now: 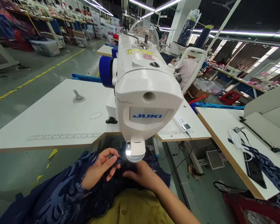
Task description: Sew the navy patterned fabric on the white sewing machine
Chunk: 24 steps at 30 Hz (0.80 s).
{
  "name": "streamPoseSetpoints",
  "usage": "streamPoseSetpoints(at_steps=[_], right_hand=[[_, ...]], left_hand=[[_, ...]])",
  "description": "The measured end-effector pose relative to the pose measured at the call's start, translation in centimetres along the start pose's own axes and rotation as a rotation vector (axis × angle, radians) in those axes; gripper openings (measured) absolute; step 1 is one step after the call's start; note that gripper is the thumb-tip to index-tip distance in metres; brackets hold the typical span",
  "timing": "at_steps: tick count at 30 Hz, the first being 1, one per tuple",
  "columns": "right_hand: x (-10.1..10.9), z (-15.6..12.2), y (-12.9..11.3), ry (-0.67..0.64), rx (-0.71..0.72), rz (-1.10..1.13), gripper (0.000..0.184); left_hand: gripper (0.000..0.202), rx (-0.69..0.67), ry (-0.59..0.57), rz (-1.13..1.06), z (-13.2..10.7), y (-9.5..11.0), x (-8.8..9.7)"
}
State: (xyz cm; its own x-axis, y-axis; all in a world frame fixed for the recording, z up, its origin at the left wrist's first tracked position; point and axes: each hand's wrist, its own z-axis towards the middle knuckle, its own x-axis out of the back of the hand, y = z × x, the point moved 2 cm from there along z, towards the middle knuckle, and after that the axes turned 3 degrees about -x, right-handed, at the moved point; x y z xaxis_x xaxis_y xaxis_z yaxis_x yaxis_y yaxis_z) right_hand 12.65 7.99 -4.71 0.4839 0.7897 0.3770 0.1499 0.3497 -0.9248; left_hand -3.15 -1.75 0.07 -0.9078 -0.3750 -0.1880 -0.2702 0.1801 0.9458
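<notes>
Dark navy cloth [58, 193], printed with swirling paler-blue leaf-like shapes, lies in soft, rumpled folds across my lap and around my left wrist, its far part under the sewing head. My left hand [101, 168] pinches a dark fold of it between thumb and curled fingers; my right hand [143, 175] rests on the cloth just beside, fingers partly hidden, so I cannot tell whether they grip. Above them hangs the glossy, rounded white sewing machine [149, 81], with a ridged blue knob [106, 71]. Around it spreads a smooth white surface [44, 115] with a raw tan edge, a printed ruler scale [65, 136] and a thin loop of thread [96, 115].
</notes>
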Motion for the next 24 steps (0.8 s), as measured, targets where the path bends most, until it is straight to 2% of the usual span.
streamPoseSetpoints(at_steps=[3,6,10,14,16,19,22,24], right_hand=[[-1.0,1.7,-1.5,0.069,0.103,0.059,0.028],[0.4,1.1,-2.0,0.019,0.052,0.002,0.019],[3.2,-1.1,-3.6,-0.180,-0.082,-0.028,0.032],[5.0,-2.2,-6.0,-0.236,-0.124,-0.032,0.033],[5.9,-2.0,-7.0,-0.206,-0.124,-0.080,0.031],[7.6,-1.1,-7.6,-0.056,-0.140,-0.146,0.028],[8.9,0.4,-6.8,0.088,-0.143,-0.186,0.030],[9.5,1.5,-5.7,0.104,-0.137,-0.170,0.035]], left_hand=[[0.038,-0.010,-0.018,0.035,-0.4,0.0,0.0],[0.038,-0.016,0.023,0.071,-0.7,-0.2,0.8],[0.037,-0.039,0.061,0.124,-1.0,-0.5,1.4],[0.026,-0.263,-0.073,0.471,-1.2,0.5,0.5],[0.018,-0.305,-0.085,0.598,-1.2,1.2,0.0],[0.026,-0.283,0.013,0.558,-0.6,2.4,-0.4],[0.033,-0.253,0.124,0.494,0.5,3.0,-0.8],[0.033,-0.217,0.179,0.445,1.3,3.0,-1.1]])
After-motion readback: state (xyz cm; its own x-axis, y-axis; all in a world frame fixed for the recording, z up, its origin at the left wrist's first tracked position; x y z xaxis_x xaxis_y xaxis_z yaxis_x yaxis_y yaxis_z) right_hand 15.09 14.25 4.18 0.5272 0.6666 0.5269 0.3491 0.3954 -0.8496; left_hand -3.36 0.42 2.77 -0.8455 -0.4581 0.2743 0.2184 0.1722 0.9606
